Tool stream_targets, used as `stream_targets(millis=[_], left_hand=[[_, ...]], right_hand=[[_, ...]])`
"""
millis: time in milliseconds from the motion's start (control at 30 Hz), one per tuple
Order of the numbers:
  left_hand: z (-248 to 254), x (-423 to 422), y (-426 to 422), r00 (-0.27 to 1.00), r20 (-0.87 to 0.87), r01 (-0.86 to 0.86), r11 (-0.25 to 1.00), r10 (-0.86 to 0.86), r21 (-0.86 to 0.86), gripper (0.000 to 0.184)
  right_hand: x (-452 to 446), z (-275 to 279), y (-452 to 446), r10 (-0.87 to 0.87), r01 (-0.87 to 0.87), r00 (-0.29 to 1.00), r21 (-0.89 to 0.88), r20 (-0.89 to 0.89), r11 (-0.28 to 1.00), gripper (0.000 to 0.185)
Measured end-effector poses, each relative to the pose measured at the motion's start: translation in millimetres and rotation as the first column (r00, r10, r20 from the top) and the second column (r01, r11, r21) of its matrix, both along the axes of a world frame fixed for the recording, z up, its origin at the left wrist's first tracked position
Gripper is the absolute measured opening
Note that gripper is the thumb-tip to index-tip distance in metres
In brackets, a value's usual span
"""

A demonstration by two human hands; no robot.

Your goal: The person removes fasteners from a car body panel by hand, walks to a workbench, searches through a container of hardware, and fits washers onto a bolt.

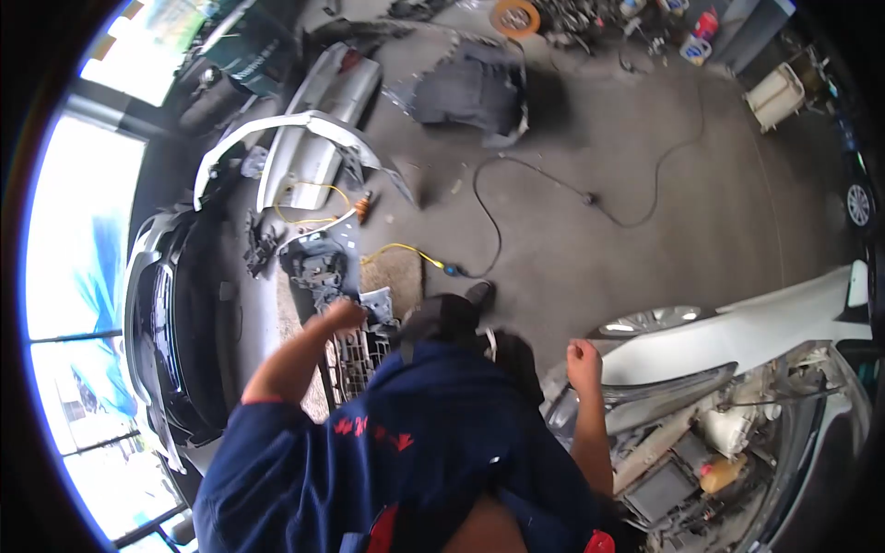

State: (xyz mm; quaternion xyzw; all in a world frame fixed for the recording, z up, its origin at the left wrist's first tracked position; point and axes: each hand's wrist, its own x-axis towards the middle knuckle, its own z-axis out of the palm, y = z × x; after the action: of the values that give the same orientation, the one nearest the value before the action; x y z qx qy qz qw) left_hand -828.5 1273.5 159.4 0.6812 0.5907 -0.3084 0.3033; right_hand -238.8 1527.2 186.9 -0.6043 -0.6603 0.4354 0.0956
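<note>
My left hand (346,315) is at the end of a bent arm, above a grille (361,359) with a light lattice. Blur hides how its fingers lie. Beside it is a pale grey piece (378,304), and just beyond lies a dark grey car part (318,264); I cannot tell whether the hand touches either. My right hand (583,362) is curled closed with nothing visible in it. It hangs near the headlight (659,392) of a white car whose engine bay is exposed; the white fender (765,318) and wheel (653,321) are close by.
A black bumper (166,341) stands at left. White body panels (318,129) and a dark liner (475,88) lie ahead. A yellow cord (401,247) joins a black cable (495,221) crossing the floor. An orange-tan ring (514,17) and bottles (698,41) are at the back.
</note>
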Motion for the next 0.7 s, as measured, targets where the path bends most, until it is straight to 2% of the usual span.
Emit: stream_targets(millis=[33,100,133,167,200,233,300,333,367,400,433,467,500,533,600,633,667,700], left_hand=[[-13,-28,51,0.996,-0.014,0.086,0.993,-0.085,0.081,0.034],[-76,-102,157,0.984,-0.032,0.176,0.939,-0.174,0.295,0.038],[-83,-119,218,0.993,-0.008,0.118,0.944,-0.122,0.309,0.041],[-88,-135,280,0.997,0.018,0.06,0.944,-0.07,0.324,0.043],[-39,-96,355,0.963,0.088,-0.269,0.944,0.256,0.193,0.045],[31,-46,438,0.82,0.103,-0.572,0.814,0.563,0.106,0.048],[25,-40,553,0.962,0.07,-0.274,0.916,0.265,0.295,0.047],[19,-26,594,0.844,0.258,-0.528,0.814,0.471,0.242,0.039],[53,19,642,0.674,0.333,-0.7,0.714,0.659,0.005,0.035],[8,20,677,0.787,0.458,-0.525,0.838,0.414,0.146,0.03],[-35,22,711,0.848,0.514,-0.338,0.878,0.129,0.338,0.026],[-15,19,761,0.791,0.292,0.183,0.663,-0.538,0.726,0.021],[15,48,800,0.815,0.286,0.273,0.769,-0.504,0.578,0.019],[17,98,826,0.837,0.282,0.337,0.847,-0.47,0.412,0.019],[64,182,893,0.961,0.267,0.028,0.987,-0.07,0.158,0.022],[44,179,940,0.79,0.161,0.509,0.78,-0.591,0.365,0.027],[39,196,967,0.821,0.485,-0.321,0.946,0.301,-0.044,0.028],[36,215,1009,0.794,0.43,-0.403,0.901,0.43,-0.158,0.026]], right_hand=[[11,-13,7,-0.051,0.051,0.999,0.003,-0.016,0.999,0.026],[14,-14,37,-0.128,0.126,0.985,-0.028,-0.116,0.992,0.024],[18,-24,44,-0.22,0.217,0.958,-0.037,-0.182,0.975,0.024],[20,-26,56,-0.262,0.258,0.953,-0.042,-0.152,0.965,0.025],[23,-35,76,-0.313,0.308,0.942,-0.058,-0.122,0.95,0.026],[32,-61,85,-0.355,0.346,0.928,-0.09,-0.112,0.934,0.026],[40,-73,124,-0.483,0.451,0.872,-0.253,-0.082,0.856,0.025],[48,-91,134,-0.537,0.49,0.841,-0.33,-0.067,0.807,0.025],[60,-124,142,-0.606,0.539,0.795,-0.438,-0.018,0.72,0.025],[72,-156,150,-0.667,0.584,0.743,-0.53,0.045,0.615,0.025],[79,-175,168,-0.707,0.607,0.701,-0.595,0.089,0.527,0.026],[88,-172,195,-0.734,0.61,0.674,-0.623,0.083,0.489,0.027],[99,-174,221,-0.762,0.614,0.643,-0.643,0.07,0.459,0.027],[115,-179,247,-0.801,0.64,0.596,-0.638,0.062,0.427,0.028],[137,-169,306,-0.891,0.707,0.452,-0.598,-0.028,0.377,0.029],[143,-163,336,-0.922,0.74,0.371,-0.564,-0.113,0.367,0.03],[148,-150,362,-0.933,0.768,0.298,-0.531,-0.2,0.359,0.031],[152,-118,392,-0.93,0.798,0.261,-0.484,-0.259,0.358,0.031]])
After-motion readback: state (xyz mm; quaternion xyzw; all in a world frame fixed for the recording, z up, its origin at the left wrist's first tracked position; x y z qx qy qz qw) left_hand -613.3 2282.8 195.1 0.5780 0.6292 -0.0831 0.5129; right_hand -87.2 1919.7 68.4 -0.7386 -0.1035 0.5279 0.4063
